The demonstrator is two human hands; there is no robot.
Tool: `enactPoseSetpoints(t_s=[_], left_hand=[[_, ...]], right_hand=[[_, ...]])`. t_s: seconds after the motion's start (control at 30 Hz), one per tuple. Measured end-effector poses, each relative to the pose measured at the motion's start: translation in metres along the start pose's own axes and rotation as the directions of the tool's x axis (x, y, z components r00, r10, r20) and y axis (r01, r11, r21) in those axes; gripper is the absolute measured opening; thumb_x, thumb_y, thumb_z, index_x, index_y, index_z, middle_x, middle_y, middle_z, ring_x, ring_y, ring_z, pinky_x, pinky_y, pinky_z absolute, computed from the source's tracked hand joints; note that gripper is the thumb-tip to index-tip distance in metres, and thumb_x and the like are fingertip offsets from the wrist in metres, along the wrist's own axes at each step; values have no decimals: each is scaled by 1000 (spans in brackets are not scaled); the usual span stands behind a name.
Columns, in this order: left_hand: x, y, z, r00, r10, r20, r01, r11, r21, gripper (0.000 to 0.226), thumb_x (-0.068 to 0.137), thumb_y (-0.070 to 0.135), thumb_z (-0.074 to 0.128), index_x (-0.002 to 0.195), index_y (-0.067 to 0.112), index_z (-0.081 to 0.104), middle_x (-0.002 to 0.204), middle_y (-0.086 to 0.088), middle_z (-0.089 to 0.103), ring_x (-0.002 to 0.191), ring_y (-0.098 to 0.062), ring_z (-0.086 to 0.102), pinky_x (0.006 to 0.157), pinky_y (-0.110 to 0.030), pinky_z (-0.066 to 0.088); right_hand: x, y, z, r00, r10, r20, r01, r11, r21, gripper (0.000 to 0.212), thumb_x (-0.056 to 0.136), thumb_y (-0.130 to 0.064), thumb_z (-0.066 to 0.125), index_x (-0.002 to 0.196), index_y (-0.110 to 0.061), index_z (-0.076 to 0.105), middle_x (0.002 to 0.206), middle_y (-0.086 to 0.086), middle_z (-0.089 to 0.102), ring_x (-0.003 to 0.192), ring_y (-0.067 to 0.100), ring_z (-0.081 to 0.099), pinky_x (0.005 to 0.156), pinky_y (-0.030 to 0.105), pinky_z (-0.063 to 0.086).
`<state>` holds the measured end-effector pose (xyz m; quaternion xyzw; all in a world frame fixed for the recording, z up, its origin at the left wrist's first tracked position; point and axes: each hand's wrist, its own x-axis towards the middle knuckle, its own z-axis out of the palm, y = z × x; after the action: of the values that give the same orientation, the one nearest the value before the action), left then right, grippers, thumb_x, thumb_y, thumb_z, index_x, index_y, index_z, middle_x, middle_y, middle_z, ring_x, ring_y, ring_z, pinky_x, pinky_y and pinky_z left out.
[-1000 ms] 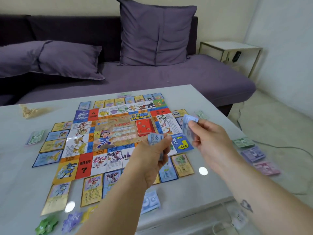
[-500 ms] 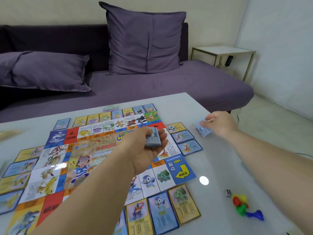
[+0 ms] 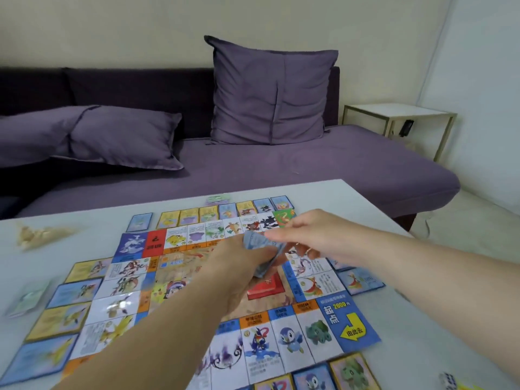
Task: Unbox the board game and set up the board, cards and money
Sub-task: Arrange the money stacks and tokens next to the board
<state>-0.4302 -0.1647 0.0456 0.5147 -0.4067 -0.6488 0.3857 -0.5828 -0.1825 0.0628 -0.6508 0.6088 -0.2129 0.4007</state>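
A home living room here: a purple sofa (image 3: 281, 170) runs along the cream wall, two matching cushions (image 3: 270, 91) resting on it, a small metal-framed side table (image 3: 399, 119) in the corner, and a low white table (image 3: 365, 209) carrying a colourful board game (image 3: 197, 277).

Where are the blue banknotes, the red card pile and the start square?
blue banknotes (image 3: 260, 243): head view, upper part of the held stack.
red card pile (image 3: 266, 288): head view, top card.
start square (image 3: 347, 322): head view, its middle.

— Where is your view from?
— Your head. You face forward and down, close over the board (image 3: 349, 327) on the desk (image 3: 408, 347), looking past its far edge to the sofa (image 3: 309, 164).
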Motion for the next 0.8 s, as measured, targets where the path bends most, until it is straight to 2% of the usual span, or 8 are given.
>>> enactPoseSetpoints(t_s=[0.07,0.3,0.43,0.57,0.63,0.67,0.73,0.8], left_hand=[[0,5,-16,999,35,-7,-34,997,68,12,84,5,65,95,9,61,80,-9,71,69,-15,68,63,-26,55],[17,25,-85,984,153,-89,-147,987,64,12,90,3,58,101,8,58,80,-9,68,58,-9,66,48,-18,51],[37,41,-127,962,179,-208,-187,982,-23,10,93,1,55,98,10,57,76,-9,61,46,-3,62,44,-15,50],[56,45,-159,956,170,-241,-189,980,-59,8,93,5,55,96,11,56,76,-7,61,46,-2,61,49,-15,52],[64,42,-171,954,168,-250,-185,982,-45,9,92,7,57,100,11,57,77,-6,62,49,-3,62,50,-15,53],[67,41,-177,952,167,-256,-181,983,-35,11,91,7,58,102,11,58,78,-6,63,51,-4,63,50,-16,53],[72,38,-188,950,168,-265,-182,983,-30,13,91,7,59,104,10,59,81,-7,63,53,-4,63,51,-17,54],[74,35,-197,950,165,-265,-182,983,-40,13,91,7,59,104,8,59,81,-7,63,53,-5,63,49,-17,54]], right_hand=[[13,-12,15,999,-3,35,3,1000,5,26,78,-45,71,75,-20,67,67,-6,59,61,10,50,59,24,40],[71,-58,38,994,-26,109,17,996,82,23,86,-20,68,66,-12,59,55,-2,47,51,7,41,55,21,35],[129,-67,39,992,11,-125,7,990,142,6,87,-13,66,87,-7,65,61,1,48,52,9,42,47,17,36],[185,-63,50,939,1,-344,31,996,87,23,85,-15,68,105,-4,68,65,-2,49,52,11,38,50,20,31],[206,-65,60,922,-39,-386,28,999,-32,24,87,-19,65,107,-7,68,78,-3,59,63,15,50,57,23,39],[215,-66,64,910,-66,-409,35,996,-82,26,88,-19,64,109,-5,68,91,0,65,78,21,59,67,27,44],[233,-63,72,890,-89,-447,30,990,-135,28,88,-21,64,109,-3,68,115,8,66,106,26,60,85,28,44],[244,-56,76,888,-83,-453,-32,970,-242,30,89,-26,63,106,-2,68,118,11,65,111,28,57,91,30,43]])
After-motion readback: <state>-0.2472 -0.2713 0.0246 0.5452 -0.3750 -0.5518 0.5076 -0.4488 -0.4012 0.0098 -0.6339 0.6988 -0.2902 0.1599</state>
